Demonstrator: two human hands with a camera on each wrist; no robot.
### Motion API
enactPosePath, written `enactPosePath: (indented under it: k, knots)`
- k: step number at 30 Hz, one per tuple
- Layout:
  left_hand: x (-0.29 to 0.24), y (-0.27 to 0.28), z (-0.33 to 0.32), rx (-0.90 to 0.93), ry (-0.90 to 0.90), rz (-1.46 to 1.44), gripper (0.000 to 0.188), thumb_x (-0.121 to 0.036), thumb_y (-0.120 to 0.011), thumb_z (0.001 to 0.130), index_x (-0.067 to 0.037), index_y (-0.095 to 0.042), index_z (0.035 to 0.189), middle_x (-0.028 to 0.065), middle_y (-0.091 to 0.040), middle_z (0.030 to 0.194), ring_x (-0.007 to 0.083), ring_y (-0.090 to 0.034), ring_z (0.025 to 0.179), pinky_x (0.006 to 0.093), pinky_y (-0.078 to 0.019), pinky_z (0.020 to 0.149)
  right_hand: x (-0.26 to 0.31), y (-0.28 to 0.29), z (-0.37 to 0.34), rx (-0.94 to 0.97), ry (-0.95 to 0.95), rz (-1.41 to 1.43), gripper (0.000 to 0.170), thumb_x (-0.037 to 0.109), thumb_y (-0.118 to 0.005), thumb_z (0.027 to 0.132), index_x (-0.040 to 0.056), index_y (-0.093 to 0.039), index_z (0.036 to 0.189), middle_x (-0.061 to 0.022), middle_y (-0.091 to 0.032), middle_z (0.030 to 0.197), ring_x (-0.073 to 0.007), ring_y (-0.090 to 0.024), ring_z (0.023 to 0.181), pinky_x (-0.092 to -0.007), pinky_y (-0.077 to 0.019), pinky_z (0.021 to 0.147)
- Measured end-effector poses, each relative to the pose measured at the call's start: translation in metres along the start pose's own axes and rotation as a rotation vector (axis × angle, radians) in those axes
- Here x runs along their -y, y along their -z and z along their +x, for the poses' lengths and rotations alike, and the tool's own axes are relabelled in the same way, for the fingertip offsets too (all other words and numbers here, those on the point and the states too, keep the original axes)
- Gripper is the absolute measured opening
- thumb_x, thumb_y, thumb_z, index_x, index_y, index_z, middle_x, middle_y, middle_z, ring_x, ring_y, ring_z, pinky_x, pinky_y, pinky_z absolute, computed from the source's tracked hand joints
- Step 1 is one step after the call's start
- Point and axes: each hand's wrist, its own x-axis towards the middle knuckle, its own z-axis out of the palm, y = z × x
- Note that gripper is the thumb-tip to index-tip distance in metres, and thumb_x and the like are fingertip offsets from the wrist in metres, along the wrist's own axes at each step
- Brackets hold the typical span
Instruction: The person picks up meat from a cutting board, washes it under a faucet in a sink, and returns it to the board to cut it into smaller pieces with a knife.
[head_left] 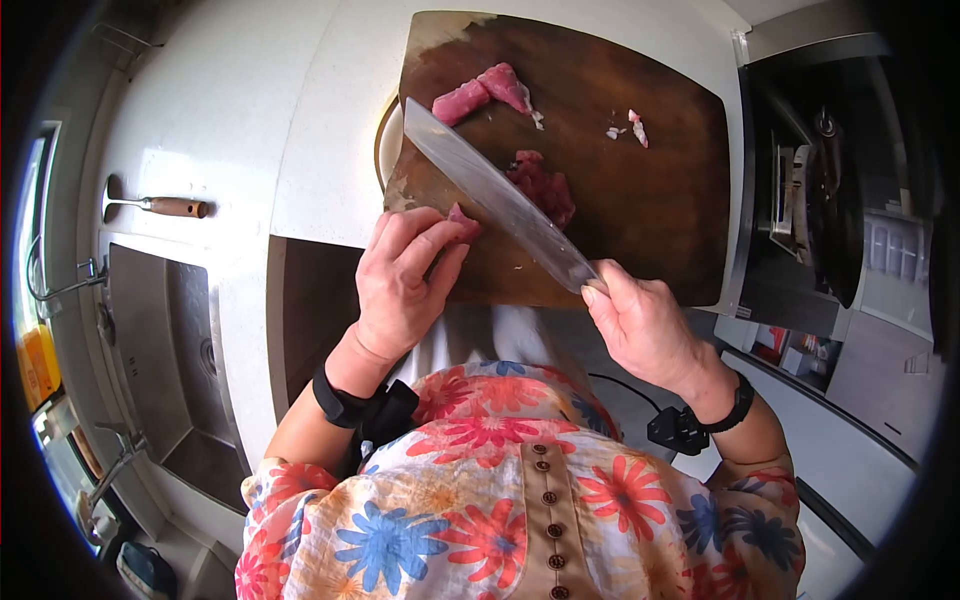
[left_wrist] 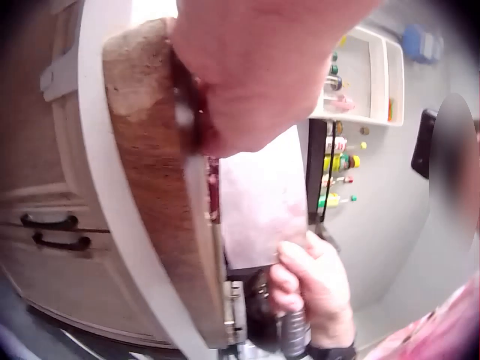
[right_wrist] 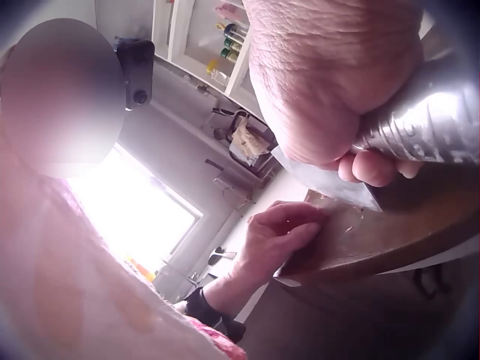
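My right hand (head_left: 645, 325) grips a broad-bladed kitchen knife (head_left: 500, 200); its ribbed metal handle (right_wrist: 431, 116) shows in the right wrist view. The blade slants up and left over a dark wooden cutting board (head_left: 650, 220). At the board's near left edge, the curled fingertips of my left hand (head_left: 405, 275) hold a small piece of raw meat (head_left: 463, 224), left of the blade. Beyond the blade lies a pile of cut meat (head_left: 542, 188), partly hidden by it. Two larger chunks of meat (head_left: 505, 86) lie near the far left of the board.
Whitish fat scraps (head_left: 638, 130) lie on the board's right side. A round pale dish (head_left: 388, 140) shows under its left edge. Left are a wooden-handled utensil (head_left: 175, 207) on the white counter (head_left: 215, 110) and a steel sink (head_left: 165, 340). A stove (head_left: 800, 190) stands right.
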Motion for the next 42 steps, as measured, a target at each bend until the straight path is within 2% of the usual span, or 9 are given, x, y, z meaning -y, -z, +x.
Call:
enactPosePath:
  k: [7, 20, 23, 26, 29, 31, 34, 42]
  knots:
    - [0.007, -0.015, -0.001, -0.045, -0.094, 0.05, 0.022, 0.003, -0.073, 0.07, -0.006, -0.068, 0.089, 0.0064, -0.063, 0.089, 0.0235, -0.06, 0.077, 0.0323, -0.0499, 0.066, 0.006, 0.0, 0.004, 0.006, 0.097, -0.092, 0.012, 0.01, -0.054, 0.091, 0.0022, -0.049, 0.098, -0.0152, -0.061, 0.068, -0.0338, -0.062, 0.061, -0.0421, -0.0498, 0.052]
    - [0.009, -0.017, -0.001, -0.067, -0.096, 0.039, 0.021, 0.006, -0.072, 0.068, -0.004, -0.067, 0.086, 0.0069, -0.062, 0.086, 0.0242, -0.06, 0.077, 0.0319, -0.05, 0.066, 0.01, 0.008, -0.008, 0.13, 0.046, -0.132, 0.015, 0.009, -0.054, 0.09, -0.0015, -0.048, 0.099, -0.0171, -0.061, 0.067, -0.0358, -0.062, 0.06, -0.0432, -0.0505, 0.053]
    - [0.008, -0.016, -0.001, -0.057, -0.09, 0.02, 0.021, 0.006, -0.073, 0.067, -0.004, -0.067, 0.085, 0.0068, -0.061, 0.085, 0.0243, -0.06, 0.076, 0.032, -0.05, 0.066, 0.016, 0.0, 0.013, 0.143, 0.061, -0.139, 0.011, 0.008, -0.05, 0.09, -0.0011, -0.047, 0.095, -0.0179, -0.061, 0.065, -0.0374, -0.063, 0.061, -0.0454, -0.0509, 0.053]
    - [0.007, -0.015, -0.001, -0.056, -0.095, 0.054, 0.02, 0.006, -0.073, 0.067, -0.004, -0.067, 0.084, 0.0068, -0.06, 0.083, 0.0244, -0.06, 0.076, 0.0321, -0.0501, 0.066, 0.023, -0.016, 0.048, 0.084, 0.154, -0.183, 0.006, 0.006, -0.044, 0.088, 0.0009, -0.044, 0.088, -0.019, -0.061, 0.065, -0.0399, -0.064, 0.065, -0.0485, -0.0512, 0.056]
    - [0.008, -0.015, -0.003, -0.056, -0.097, 0.048, 0.02, 0.006, -0.073, 0.068, -0.004, -0.068, 0.085, 0.0064, -0.06, 0.083, 0.024, -0.06, 0.076, 0.0321, -0.0501, 0.066, 0.021, -0.012, 0.05, 0.093, 0.143, -0.211, 0.006, 0.007, -0.046, 0.089, 0.0014, -0.044, 0.089, -0.0189, -0.061, 0.064, -0.0392, -0.064, 0.064, -0.0486, -0.0505, 0.055]
    - [0.009, -0.017, -0.003, -0.07, -0.108, 0.037, 0.021, 0.006, -0.073, 0.068, -0.005, -0.068, 0.085, 0.0059, -0.06, 0.083, 0.0234, -0.06, 0.076, 0.0319, -0.0501, 0.066, 0.009, -0.004, 0.036, 0.06, 0.134, -0.104, 0.008, 0.009, -0.048, 0.091, 0.0016, -0.045, 0.089, -0.0191, -0.06, 0.065, -0.0387, -0.063, 0.063, -0.0488, -0.0494, 0.054]
    - [0.01, -0.017, -0.003, -0.076, -0.104, 0.024, 0.02, 0.006, -0.072, 0.069, -0.005, -0.068, 0.085, 0.0054, -0.061, 0.084, 0.0229, -0.06, 0.077, 0.0316, -0.05, 0.066, 0.003, 0.002, 0.017, 0.08, 0.071, -0.122, 0.011, 0.01, -0.052, 0.091, 0.0012, -0.046, 0.091, -0.0175, -0.059, 0.063, -0.0363, -0.061, 0.059, -0.045, -0.0492, 0.053]
    - [0.011, -0.016, -0.004, -0.057, -0.098, 0.025, 0.021, 0.006, -0.072, 0.068, -0.005, -0.068, 0.086, 0.0055, -0.061, 0.085, 0.0229, -0.06, 0.077, 0.0317, -0.05, 0.066, 0.011, 0.012, 0.008, 0.039, 0.045, -0.118, 0.011, 0.009, -0.054, 0.091, 0.0008, -0.048, 0.094, -0.0162, -0.059, 0.064, -0.0348, -0.061, 0.058, -0.0428, -0.0496, 0.052]
